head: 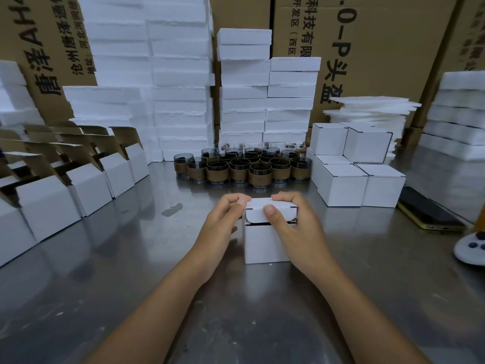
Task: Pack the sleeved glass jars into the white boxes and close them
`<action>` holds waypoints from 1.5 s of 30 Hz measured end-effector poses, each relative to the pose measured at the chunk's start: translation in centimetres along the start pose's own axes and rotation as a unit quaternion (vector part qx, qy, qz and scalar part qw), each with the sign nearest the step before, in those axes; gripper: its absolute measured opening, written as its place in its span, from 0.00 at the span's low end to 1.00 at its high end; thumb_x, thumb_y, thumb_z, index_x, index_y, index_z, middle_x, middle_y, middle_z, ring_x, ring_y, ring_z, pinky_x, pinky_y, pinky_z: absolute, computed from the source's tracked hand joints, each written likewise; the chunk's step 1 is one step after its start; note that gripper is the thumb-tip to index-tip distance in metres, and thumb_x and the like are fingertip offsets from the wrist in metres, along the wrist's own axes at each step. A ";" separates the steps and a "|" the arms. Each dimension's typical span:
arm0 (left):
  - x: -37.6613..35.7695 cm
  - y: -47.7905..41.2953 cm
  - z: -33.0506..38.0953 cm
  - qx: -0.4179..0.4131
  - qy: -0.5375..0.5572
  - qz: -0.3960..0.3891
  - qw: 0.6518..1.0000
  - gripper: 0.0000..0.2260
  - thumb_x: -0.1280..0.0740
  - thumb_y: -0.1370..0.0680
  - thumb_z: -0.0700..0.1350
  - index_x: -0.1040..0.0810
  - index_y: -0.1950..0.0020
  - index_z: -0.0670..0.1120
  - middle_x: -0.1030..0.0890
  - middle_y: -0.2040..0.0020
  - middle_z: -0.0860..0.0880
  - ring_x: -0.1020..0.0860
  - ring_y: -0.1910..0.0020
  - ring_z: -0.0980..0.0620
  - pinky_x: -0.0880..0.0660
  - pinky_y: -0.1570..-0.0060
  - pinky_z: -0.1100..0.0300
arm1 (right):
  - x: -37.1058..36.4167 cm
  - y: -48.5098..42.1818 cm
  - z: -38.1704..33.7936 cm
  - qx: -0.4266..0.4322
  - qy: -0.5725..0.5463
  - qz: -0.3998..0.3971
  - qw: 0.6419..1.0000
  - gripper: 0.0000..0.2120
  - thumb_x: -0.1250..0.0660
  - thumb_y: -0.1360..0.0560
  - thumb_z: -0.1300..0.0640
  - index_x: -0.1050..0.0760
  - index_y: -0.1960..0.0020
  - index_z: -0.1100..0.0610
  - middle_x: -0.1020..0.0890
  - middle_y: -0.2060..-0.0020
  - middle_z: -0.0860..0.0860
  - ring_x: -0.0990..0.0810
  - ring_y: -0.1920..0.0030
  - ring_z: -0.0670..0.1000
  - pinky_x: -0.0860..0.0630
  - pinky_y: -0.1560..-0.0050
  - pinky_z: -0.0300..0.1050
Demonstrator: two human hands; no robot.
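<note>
Steel table (131, 258), open boxes (86, 185) left, sleeved jars (244, 166) behind held box (267, 240)

dim even light, wide-angle edge warp

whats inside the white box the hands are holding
Only a thin dark gap shows under the lid flap of the white box. The left hand and right hand pinch the lid nearly shut, so the contents are covered and cannot be seen.
</note>
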State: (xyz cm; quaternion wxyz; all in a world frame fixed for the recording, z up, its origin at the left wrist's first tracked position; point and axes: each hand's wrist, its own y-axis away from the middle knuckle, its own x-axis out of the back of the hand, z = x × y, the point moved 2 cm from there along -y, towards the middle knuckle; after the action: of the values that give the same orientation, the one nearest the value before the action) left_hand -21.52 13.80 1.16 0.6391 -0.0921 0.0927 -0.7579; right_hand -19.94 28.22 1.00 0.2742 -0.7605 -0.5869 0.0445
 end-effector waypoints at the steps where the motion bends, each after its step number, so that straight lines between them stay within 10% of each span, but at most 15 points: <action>1: 0.0 0.0 -0.1 0.001 0.001 0.001 1.000 0.12 0.40 0.30 0.60 0.23 0.53 0.56 0.20 0.48 0.52 0.24 0.43 0.52 0.32 0.35 0.46 | 0.0 0.0 0.0 0.000 0.000 -0.003 1.000 0.21 0.36 0.35 0.35 0.27 0.48 0.45 0.23 0.49 0.40 0.25 0.51 0.37 0.31 0.55 0.29; 9: 0.5 -0.7 -0.8 0.018 0.028 0.023 0.999 0.08 0.35 0.23 0.44 0.24 0.48 0.57 0.20 0.50 0.54 0.22 0.45 0.52 0.28 0.40 0.54 | 0.0 -0.3 0.4 -0.034 -0.031 -0.048 0.998 0.05 0.37 0.23 0.51 0.25 0.49 0.44 0.30 0.33 0.42 0.32 0.38 0.36 0.40 0.48 0.19; 13: 0.4 -0.6 -0.7 0.011 0.008 0.022 1.000 0.11 0.36 0.23 0.41 0.27 0.44 0.56 0.22 0.46 0.55 0.24 0.45 0.58 0.28 0.50 0.64 | -0.1 -0.4 0.4 -0.013 -0.011 -0.053 0.998 0.12 0.43 0.20 0.60 0.25 0.48 0.46 0.32 0.35 0.40 0.36 0.38 0.35 0.44 0.50 0.15; 18: 0.4 -0.4 -0.7 0.017 0.023 0.038 0.999 0.12 0.34 0.23 0.43 0.28 0.41 0.53 0.23 0.44 0.54 0.23 0.45 0.58 0.27 0.46 0.63 | 0.0 0.5 0.1 0.092 0.106 -0.010 0.990 0.10 0.36 0.24 0.51 0.27 0.42 0.47 0.33 0.35 0.42 0.36 0.36 0.37 0.39 0.40 0.28; 24: 0.3 -0.3 -0.7 0.005 0.018 0.045 0.999 0.13 0.32 0.25 0.45 0.28 0.41 0.52 0.24 0.46 0.56 0.24 0.50 0.67 0.28 0.55 0.72 | -0.6 1.1 0.3 0.090 0.236 -0.031 0.967 0.33 0.32 0.37 0.35 0.33 0.36 0.46 0.42 0.32 0.43 0.41 0.32 0.44 0.40 0.35 0.41; 29: 0.1 -0.5 -0.8 -0.004 0.018 0.045 0.999 0.12 0.34 0.23 0.44 0.28 0.41 0.50 0.24 0.46 0.56 0.25 0.58 0.74 0.31 0.59 0.80 | -0.1 0.7 1.1 0.041 0.208 -0.002 0.977 0.32 0.29 0.34 0.47 0.37 0.33 0.49 0.39 0.40 0.42 0.34 0.36 0.45 0.35 0.43 0.38; 35: 0.0 -1.4 -1.6 -0.007 0.002 0.072 0.997 0.07 0.37 0.22 0.45 0.27 0.44 0.49 0.23 0.46 0.53 0.24 0.48 0.64 0.29 0.50 0.70 | 0.2 -0.4 1.3 0.035 0.171 0.020 0.985 0.31 0.26 0.37 0.54 0.33 0.36 0.48 0.36 0.45 0.41 0.36 0.48 0.36 0.40 0.55 0.19; 45: -0.2 -3.2 -3.3 0.005 -0.092 0.078 0.993 0.03 0.37 0.22 0.42 0.25 0.53 0.50 0.23 0.57 0.47 0.24 0.58 0.49 0.31 0.68 0.73 | 6.7 -10.9 -2.1 0.124 0.225 0.065 0.964 0.32 0.24 0.36 0.53 0.31 0.35 0.49 0.34 0.41 0.43 0.37 0.48 0.34 0.32 0.45 0.40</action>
State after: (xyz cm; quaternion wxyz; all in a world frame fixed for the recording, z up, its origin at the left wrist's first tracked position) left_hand -25.40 14.61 -1.16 0.7025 -0.1509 0.0363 -0.6946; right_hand -26.50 35.39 9.61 0.4881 -0.7475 -0.4490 -0.0377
